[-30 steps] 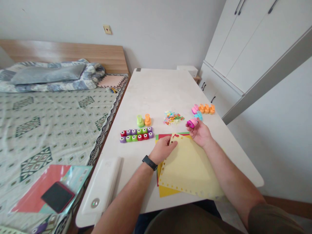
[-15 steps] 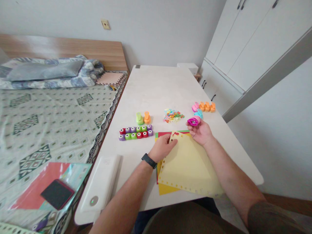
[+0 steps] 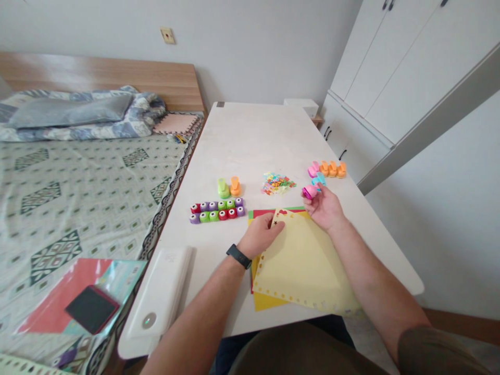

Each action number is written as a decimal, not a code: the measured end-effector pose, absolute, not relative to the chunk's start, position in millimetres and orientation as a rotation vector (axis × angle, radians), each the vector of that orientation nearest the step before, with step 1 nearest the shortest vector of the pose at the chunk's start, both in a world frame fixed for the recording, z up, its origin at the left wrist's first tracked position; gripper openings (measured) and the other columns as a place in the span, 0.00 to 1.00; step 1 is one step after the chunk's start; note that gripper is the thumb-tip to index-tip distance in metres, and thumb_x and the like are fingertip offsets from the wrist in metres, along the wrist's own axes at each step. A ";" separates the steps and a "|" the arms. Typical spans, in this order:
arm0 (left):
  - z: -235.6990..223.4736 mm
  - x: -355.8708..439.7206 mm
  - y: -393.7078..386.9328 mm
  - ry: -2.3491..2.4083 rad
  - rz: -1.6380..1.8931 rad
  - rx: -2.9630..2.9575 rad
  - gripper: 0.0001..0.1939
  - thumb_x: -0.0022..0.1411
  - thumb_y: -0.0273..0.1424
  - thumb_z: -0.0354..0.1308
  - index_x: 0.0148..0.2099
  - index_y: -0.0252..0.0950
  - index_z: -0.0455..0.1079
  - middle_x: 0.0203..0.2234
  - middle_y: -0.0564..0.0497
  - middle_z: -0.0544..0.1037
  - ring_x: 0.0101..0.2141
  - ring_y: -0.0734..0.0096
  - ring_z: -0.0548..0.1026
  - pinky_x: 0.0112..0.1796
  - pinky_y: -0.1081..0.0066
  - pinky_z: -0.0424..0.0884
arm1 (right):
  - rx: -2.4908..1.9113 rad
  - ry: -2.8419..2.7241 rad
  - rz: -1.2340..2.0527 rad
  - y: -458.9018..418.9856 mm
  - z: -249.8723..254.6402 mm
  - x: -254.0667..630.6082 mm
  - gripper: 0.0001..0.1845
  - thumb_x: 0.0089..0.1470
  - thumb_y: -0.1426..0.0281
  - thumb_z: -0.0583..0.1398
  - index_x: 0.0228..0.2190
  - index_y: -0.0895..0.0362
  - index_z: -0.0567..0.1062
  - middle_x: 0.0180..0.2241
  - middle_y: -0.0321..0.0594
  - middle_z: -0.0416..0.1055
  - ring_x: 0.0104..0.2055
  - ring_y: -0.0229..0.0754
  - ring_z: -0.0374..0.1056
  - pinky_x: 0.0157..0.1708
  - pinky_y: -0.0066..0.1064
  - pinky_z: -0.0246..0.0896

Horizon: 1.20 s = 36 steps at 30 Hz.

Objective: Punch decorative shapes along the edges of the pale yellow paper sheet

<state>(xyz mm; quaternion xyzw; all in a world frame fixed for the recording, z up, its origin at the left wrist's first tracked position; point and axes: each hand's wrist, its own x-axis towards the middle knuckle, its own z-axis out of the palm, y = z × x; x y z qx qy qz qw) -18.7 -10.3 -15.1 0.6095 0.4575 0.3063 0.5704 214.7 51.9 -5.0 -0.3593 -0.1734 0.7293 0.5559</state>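
Observation:
My left hand (image 3: 265,233) pinches the upper left edge of a pale yellow sheet of paper (image 3: 304,265). Small punched holes run along the sheet's left, bottom and top edges, among them a star near my thumb. Beneath it lie red, green and deeper yellow sheets (image 3: 269,302). Above the sheet's upper right, my right hand (image 3: 325,208) grips a pink craft punch (image 3: 310,191), tilted, with its magenta base toward the left. A blue craft punch (image 3: 319,179) stands just behind that hand.
Two rows of small punches (image 3: 217,210) stand at the left, with a green punch (image 3: 223,187) and an orange punch (image 3: 235,186) behind. Paper confetti (image 3: 277,183) lies mid-table. Pink and orange punches (image 3: 332,169) line the right. A white device (image 3: 162,291) occupies the left front edge.
The pink craft punch has turned in my right hand: its magenta underside faced me before, and now its pink top shows more. My left hand stays on the paper.

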 end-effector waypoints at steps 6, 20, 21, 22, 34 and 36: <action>-17.4 -18.6 -10.3 1.052 0.699 1.415 0.18 0.64 0.41 0.56 0.48 0.34 0.75 0.38 0.47 0.82 0.32 0.65 0.79 0.29 0.73 0.70 | -0.909 -0.476 1.545 54.8 -11.0 211.9 0.11 0.62 0.61 0.60 0.39 0.56 0.76 0.30 0.39 0.79 0.30 0.42 0.77 0.23 0.27 0.71; -11.4 -18.2 -11.5 1.045 0.712 1.393 0.17 0.63 0.41 0.57 0.46 0.34 0.75 0.37 0.46 0.83 0.32 0.65 0.79 0.29 0.72 0.71 | -0.913 -0.615 1.497 53.5 -15.3 210.9 0.12 0.55 0.68 0.67 0.42 0.59 0.80 0.44 0.47 0.81 0.43 0.43 0.79 0.45 0.31 0.77; -11.1 -18.1 -11.7 1.042 0.709 1.389 0.17 0.63 0.41 0.58 0.46 0.34 0.75 0.38 0.46 0.83 0.32 0.65 0.80 0.29 0.72 0.71 | -0.921 -0.629 1.495 53.5 -15.9 211.5 0.12 0.55 0.68 0.67 0.42 0.59 0.80 0.44 0.47 0.81 0.43 0.44 0.79 0.44 0.31 0.77; -10.8 -18.1 -11.8 1.042 0.705 1.386 0.17 0.63 0.41 0.58 0.47 0.34 0.75 0.38 0.46 0.83 0.32 0.64 0.80 0.29 0.72 0.71 | -0.931 -0.645 1.493 53.6 -16.6 212.0 0.13 0.56 0.67 0.67 0.42 0.59 0.80 0.44 0.47 0.81 0.43 0.44 0.79 0.44 0.31 0.77; -12.5 -19.2 -11.2 1.065 0.706 1.409 0.17 0.63 0.41 0.57 0.46 0.34 0.75 0.37 0.47 0.83 0.31 0.66 0.79 0.28 0.73 0.70 | -0.987 -0.728 1.387 53.2 -20.8 215.0 0.10 0.52 0.69 0.69 0.37 0.59 0.80 0.40 0.46 0.82 0.39 0.42 0.79 0.37 0.29 0.77; -13.1 -19.5 -11.2 1.071 0.707 1.419 0.17 0.63 0.41 0.57 0.46 0.34 0.76 0.37 0.47 0.83 0.31 0.66 0.79 0.28 0.73 0.70 | -0.976 -0.730 1.386 52.5 -18.1 214.7 0.11 0.52 0.68 0.69 0.38 0.58 0.80 0.40 0.46 0.82 0.39 0.42 0.79 0.37 0.29 0.77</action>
